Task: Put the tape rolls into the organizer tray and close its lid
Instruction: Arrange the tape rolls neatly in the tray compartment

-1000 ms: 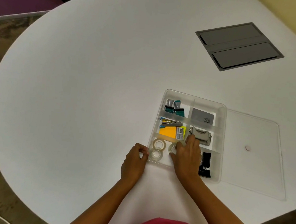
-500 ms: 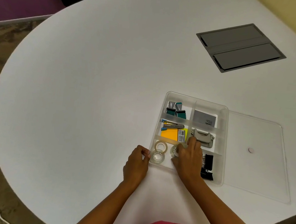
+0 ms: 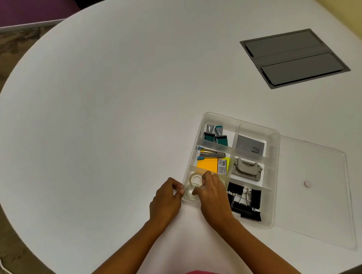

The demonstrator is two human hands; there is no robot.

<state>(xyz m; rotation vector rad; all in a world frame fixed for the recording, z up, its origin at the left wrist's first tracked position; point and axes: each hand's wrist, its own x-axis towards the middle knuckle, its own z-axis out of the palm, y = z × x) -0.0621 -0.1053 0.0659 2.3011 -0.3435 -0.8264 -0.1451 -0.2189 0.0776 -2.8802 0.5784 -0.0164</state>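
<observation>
A clear organizer tray sits on the white table, with its flat clear lid lying off to the right. In the tray's near-left compartment lie two clear tape rolls, one farther and one nearer. My right hand reaches into that compartment with its fingers curled, thumb and forefinger against the rolls. It hides the compartment's right part and whatever roll lies under it. My left hand pinches the tray's near-left corner.
Other compartments hold teal binder clips, a grey card box, a stapler with sticky notes, a hole punch and black binder clips. A grey cable hatch sits far right. The table edge curves at the left.
My right hand has slid left inside the near-left compartment, from the roll at its right side onto the two rolls at its left. The black clips are uncovered. My left hand stays on the corner.
</observation>
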